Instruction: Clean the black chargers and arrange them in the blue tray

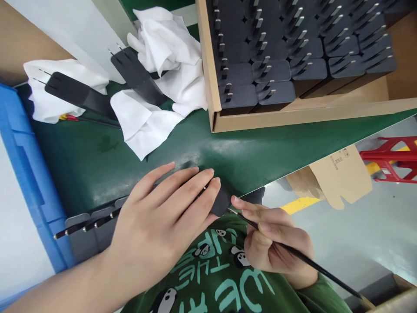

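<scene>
Black plastic shows near the centre of the frame: a plug adapter (222, 201) lies under the fingers of our left hand (163, 217), its rounded end sticking out past them. We grip it with those fingers stretched over it, back of the hand up, forearm slanting in from the lower left. Right of centre, our right hand (280, 239) pinches a slim black brush (302, 257), fingers bent, its pale tip at the adapter's edge; we cannot tell whether it touches. Beyond, white cloths (143, 126) lie upper left on the green tabletop (81, 161), and a cardboard box (293, 116) holds rows of adapters upper right.
</scene>
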`<act>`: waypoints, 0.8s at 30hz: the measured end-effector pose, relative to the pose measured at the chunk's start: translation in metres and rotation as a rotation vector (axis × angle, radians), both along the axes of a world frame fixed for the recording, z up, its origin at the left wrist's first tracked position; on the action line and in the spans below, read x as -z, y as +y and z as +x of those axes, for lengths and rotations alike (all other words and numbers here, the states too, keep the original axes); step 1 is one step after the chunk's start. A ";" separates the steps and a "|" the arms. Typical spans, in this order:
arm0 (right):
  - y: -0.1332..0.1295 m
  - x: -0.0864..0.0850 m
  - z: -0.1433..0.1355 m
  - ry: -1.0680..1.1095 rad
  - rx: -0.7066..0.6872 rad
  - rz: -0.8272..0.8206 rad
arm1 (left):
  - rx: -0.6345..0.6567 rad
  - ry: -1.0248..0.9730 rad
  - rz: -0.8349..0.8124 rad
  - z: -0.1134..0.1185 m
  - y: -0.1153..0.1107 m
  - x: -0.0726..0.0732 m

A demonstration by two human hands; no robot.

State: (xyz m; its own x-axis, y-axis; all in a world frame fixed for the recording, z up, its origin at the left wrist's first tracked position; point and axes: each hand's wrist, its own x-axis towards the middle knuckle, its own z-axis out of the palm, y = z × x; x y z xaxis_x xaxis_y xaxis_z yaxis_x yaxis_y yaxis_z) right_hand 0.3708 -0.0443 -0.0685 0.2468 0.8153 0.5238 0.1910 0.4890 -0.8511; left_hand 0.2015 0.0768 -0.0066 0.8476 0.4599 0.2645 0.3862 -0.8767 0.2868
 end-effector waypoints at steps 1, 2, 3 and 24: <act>0.001 0.000 -0.001 0.016 0.010 0.019 | 0.002 0.001 -0.001 0.000 0.000 0.000; 0.001 0.000 -0.001 0.029 0.013 0.022 | 0.004 0.002 -0.004 0.000 0.000 0.000; 0.002 0.000 -0.001 0.033 0.007 0.014 | 0.005 0.001 -0.006 0.000 0.000 0.000; -0.003 -0.002 0.002 -0.011 -0.022 -0.029 | -0.007 0.023 0.015 0.000 0.001 -0.001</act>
State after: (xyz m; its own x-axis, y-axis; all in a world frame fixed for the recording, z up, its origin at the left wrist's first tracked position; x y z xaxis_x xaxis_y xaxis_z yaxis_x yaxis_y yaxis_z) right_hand 0.3730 -0.0472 -0.0662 0.2228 0.8353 0.5026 0.1903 0.4684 -0.8628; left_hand 0.2013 0.0774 -0.0058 0.8500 0.4624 0.2523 0.3990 -0.8779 0.2646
